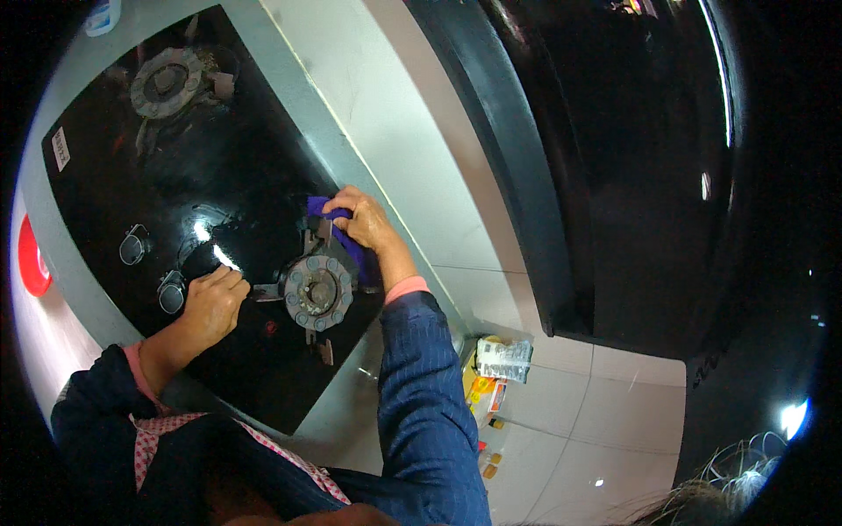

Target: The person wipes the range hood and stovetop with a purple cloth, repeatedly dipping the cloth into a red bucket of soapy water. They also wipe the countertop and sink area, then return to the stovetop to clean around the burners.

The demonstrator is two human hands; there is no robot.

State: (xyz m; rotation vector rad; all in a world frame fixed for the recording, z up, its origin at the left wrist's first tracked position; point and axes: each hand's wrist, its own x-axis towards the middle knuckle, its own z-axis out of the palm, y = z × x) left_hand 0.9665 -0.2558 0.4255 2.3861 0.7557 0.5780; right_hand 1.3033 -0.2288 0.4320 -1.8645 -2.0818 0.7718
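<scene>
A black glass gas hob lies before me in a grey countertop. My right hand grips a purple cloth at the hob's back edge, just above the near burner and beside one arm of its pan support. Left of that burner, my left hand rests low over the glass with its fingers curled; whether it holds anything cannot be told. Close to its knuckles is a round control knob, and a second knob sits farther up. The other burner is at the upper left.
A black range hood looms at the right over the tiled wall. Food packets and small bottles stand by the wall. A red basin is at the far left, a plastic bottle at the top left.
</scene>
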